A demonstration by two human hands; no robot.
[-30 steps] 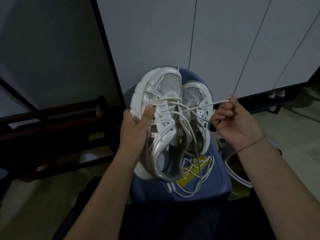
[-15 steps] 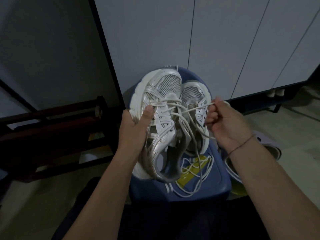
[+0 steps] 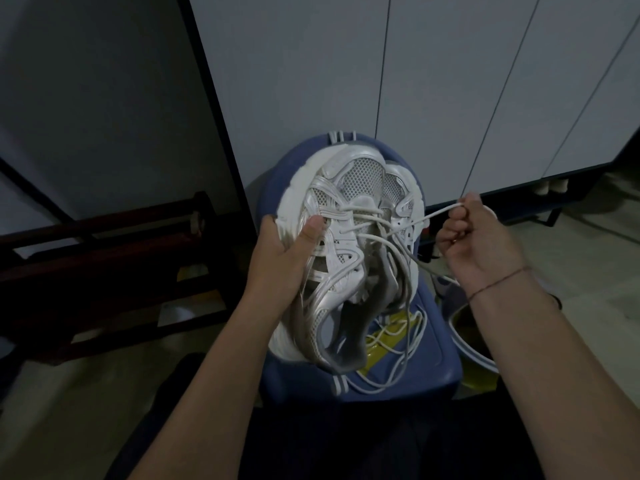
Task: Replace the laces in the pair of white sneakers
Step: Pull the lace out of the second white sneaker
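My left hand [image 3: 282, 258] grips a white mesh sneaker [image 3: 341, 244] by its left side, thumb on the upper, toe pointing away from me. A second white sneaker [image 3: 403, 202] lies behind it on a blue plastic stool [image 3: 429, 362]. My right hand [image 3: 478, 242] pinches a white lace [image 3: 420, 220] that runs taut from the held sneaker's eyelets out to the right. Slack lengths of the lace hang down over the tongue. More loose white lace [image 3: 398, 355] lies coiled on the stool seat over a yellow packet.
White cabinet doors [image 3: 450, 81] stand straight ahead behind the stool. A dark wooden rack [image 3: 104, 268] is low on the left. A round basin [image 3: 467, 334] sits on the floor to the right of the stool, partly hidden by my right forearm.
My right hand went in toward the sneaker, then pulled back out to the right, drawing the lace taut. My left hand kept its grip on the sneaker.
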